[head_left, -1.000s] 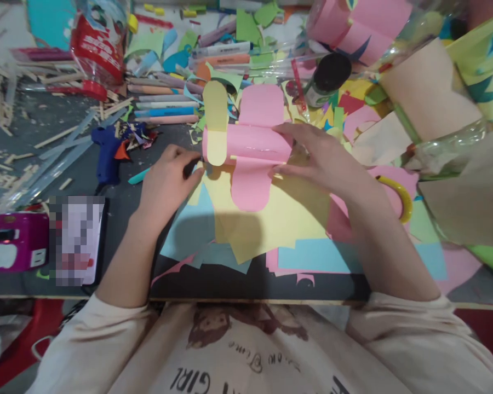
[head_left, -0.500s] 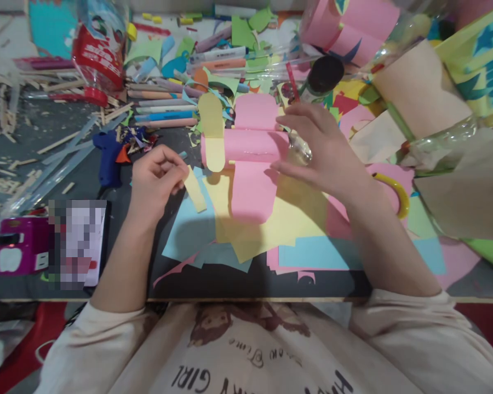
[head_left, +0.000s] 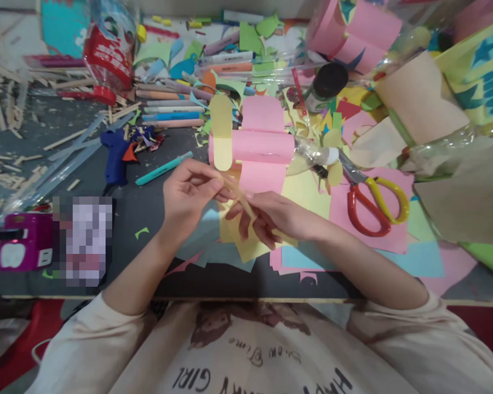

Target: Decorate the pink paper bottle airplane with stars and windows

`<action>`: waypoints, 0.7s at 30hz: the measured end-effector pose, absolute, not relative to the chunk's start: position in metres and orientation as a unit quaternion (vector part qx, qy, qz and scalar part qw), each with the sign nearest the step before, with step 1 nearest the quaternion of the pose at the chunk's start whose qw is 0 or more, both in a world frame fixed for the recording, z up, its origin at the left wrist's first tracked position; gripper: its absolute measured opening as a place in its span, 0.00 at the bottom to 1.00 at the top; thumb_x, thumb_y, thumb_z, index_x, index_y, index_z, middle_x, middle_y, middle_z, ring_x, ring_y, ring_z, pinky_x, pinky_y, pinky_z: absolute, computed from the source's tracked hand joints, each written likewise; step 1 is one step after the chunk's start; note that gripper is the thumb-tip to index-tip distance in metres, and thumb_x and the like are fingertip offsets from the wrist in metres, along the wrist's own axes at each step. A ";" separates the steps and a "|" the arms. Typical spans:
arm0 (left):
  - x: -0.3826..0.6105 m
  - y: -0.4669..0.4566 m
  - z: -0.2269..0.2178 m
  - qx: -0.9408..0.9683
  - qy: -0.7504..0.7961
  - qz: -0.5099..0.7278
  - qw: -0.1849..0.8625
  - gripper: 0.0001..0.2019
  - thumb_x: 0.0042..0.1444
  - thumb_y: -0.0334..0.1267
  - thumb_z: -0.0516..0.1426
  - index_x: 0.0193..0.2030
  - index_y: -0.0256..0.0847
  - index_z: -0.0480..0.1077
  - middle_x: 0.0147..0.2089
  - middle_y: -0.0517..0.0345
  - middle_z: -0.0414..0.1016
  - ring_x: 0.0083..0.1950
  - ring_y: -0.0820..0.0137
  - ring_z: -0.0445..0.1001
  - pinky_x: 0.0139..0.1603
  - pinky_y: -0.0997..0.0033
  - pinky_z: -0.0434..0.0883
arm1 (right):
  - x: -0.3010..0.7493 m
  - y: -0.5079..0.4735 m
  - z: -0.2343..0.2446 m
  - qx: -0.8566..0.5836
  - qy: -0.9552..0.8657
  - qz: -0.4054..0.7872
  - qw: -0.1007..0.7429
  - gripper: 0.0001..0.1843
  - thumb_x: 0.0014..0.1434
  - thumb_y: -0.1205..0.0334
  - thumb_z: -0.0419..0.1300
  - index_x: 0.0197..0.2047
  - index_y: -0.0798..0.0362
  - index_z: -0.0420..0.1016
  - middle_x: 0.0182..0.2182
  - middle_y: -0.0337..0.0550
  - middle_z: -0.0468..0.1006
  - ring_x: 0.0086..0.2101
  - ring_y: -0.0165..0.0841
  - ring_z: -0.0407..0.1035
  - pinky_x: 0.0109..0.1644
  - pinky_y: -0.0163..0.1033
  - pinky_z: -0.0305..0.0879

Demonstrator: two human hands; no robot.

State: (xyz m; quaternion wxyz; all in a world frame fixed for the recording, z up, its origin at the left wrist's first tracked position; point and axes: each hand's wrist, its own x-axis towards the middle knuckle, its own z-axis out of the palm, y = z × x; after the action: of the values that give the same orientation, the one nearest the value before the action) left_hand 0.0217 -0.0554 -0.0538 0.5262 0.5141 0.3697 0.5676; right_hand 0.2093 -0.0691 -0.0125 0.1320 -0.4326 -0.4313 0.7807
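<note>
My left hand [head_left: 187, 192] pinches one end of a narrow yellow paper strip [head_left: 239, 194] between thumb and fingers. At the strip's other end, my right hand [head_left: 280, 214] has its thumb and forefinger closed on the paper, the other fingers curled loosely below. Just beyond both hands lies a pink paper-wrapped bottle [head_left: 267, 146] shaped like an airplane, with pink wings to front and back. A rounded yellow paper piece [head_left: 222, 128] lies across its left end. The near wing is partly hidden by my hands.
Scissors [head_left: 370, 205] with red and yellow handles lie to the right on pink paper. On the left are a blue glue gun [head_left: 114, 156], a teal marker [head_left: 164, 168] and a phone [head_left: 89, 241]. A dark-lidded jar [head_left: 328, 82], several markers and paper scraps crowd the back.
My right hand has left the airplane's right end and come down to the strip. My left hand has moved right with the strip. The scissors and teal marker now show fully.
</note>
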 end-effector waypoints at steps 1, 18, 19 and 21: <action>0.021 -0.057 -0.055 0.519 0.367 0.564 0.528 0.11 0.56 0.44 0.70 0.35 0.42 0.75 0.31 0.63 0.83 0.25 0.76 0.80 0.26 0.81 0.77 | 0.209 -0.068 -0.011 -0.430 -0.409 0.795 0.129 0.27 0.71 0.41 0.47 0.34 0.51 0.75 0.18 0.31 0.74 0.12 0.19 0.59 0.17 0.29 0.48; 0.001 -0.037 -0.089 0.769 0.407 0.467 0.160 0.19 0.69 0.52 0.55 0.65 0.61 0.66 0.73 0.55 0.60 0.75 0.57 0.61 0.75 0.49 0.62 | 0.280 -0.023 -0.013 -0.530 -0.633 0.342 0.449 0.14 0.63 0.52 0.65 0.31 0.45 0.67 0.26 0.38 0.75 0.30 0.33 0.71 0.36 0.42 0.68; 0.002 -0.037 -0.090 0.768 0.415 0.459 0.166 0.20 0.69 0.54 0.54 0.66 0.62 0.65 0.74 0.56 0.58 0.76 0.56 0.59 0.76 0.48 0.60 | 0.284 -0.019 -0.018 -0.538 -0.627 0.322 0.463 0.15 0.64 0.50 0.64 0.31 0.45 0.66 0.26 0.39 0.76 0.31 0.35 0.74 0.39 0.44 0.69; 0.004 -0.039 -0.088 0.762 0.434 0.443 0.187 0.20 0.69 0.58 0.52 0.65 0.62 0.66 0.74 0.57 0.59 0.77 0.56 0.58 0.76 0.49 0.60 | 0.287 -0.015 -0.028 -0.540 -0.608 0.295 0.501 0.15 0.65 0.48 0.63 0.31 0.43 0.64 0.27 0.41 0.78 0.33 0.38 0.76 0.43 0.47 0.71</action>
State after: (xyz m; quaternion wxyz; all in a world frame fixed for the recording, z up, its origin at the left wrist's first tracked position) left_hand 0.0036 -0.0393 -0.0883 0.1871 0.7618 0.4343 0.4427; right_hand 0.2872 -0.0146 -0.0278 0.5013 -0.5401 -0.6082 0.2952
